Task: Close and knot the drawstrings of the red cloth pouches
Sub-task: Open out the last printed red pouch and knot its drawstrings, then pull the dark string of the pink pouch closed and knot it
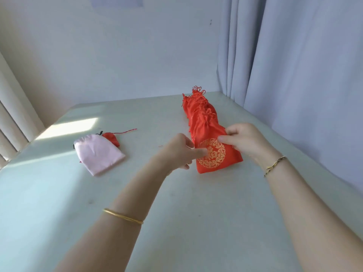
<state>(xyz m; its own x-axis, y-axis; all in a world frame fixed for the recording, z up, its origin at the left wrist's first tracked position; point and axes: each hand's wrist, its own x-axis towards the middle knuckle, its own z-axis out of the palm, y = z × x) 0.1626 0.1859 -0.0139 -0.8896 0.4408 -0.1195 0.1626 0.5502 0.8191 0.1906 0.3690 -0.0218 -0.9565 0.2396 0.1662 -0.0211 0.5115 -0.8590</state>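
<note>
Both hands are pinching the nearest red pouch (214, 154): left fingers (198, 153) closing on its left edge, right fingers (224, 138) on its right. Lifting it is risking dragging the overlapping pouch row (198, 112) just beyond the fingers.

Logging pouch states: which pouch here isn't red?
The pink pouch, lying flat at the table's left, apart from the red row. A small red pouch sits behind it.

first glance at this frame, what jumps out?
The row of red pouches running from mid-table toward the far right corner, the nearest one showing a gold round emblem. Both hands are on that nearest pouch: the right hand pinches its right edge, the left hand touches its left side. Off to the left lies a pink pouch with a small red one behind it.
</note>
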